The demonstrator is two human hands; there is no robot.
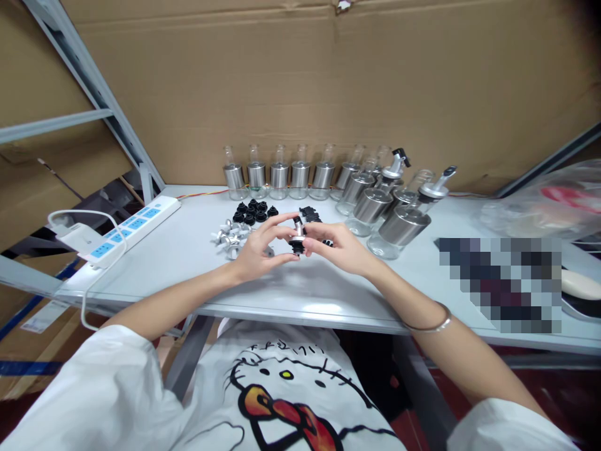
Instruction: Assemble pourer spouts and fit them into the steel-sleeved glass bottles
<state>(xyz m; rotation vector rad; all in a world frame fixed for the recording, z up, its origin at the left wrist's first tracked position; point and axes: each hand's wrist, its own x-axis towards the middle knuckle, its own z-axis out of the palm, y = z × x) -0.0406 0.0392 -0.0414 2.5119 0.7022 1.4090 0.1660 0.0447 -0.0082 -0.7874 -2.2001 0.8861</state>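
Between my two hands is a bottle pourer (pixel 297 240) with a metal spout, a black tip and a black ribbed stopper below. My left hand (pixel 263 246) grips it from the left, fingers at the top and thumb by the stopper. My right hand (pixel 339 246) pinches it from the right with thumb and fingers. Behind my left hand lie silver spout pieces (pixel 231 234), partly hidden by it. A cluster of black stoppers (pixel 253 212) sits just beyond. Small black parts (pixel 310 214) lie behind my right hand.
Several glass bottles with steel sleeves (pixel 279 175) line the back; two at the right, one a front bottle (pixel 400 228), carry pourers. A white power strip (pixel 136 228) is at left. A pixelated dark object (pixel 507 282) and a clear plastic bag (pixel 539 194) are at right.
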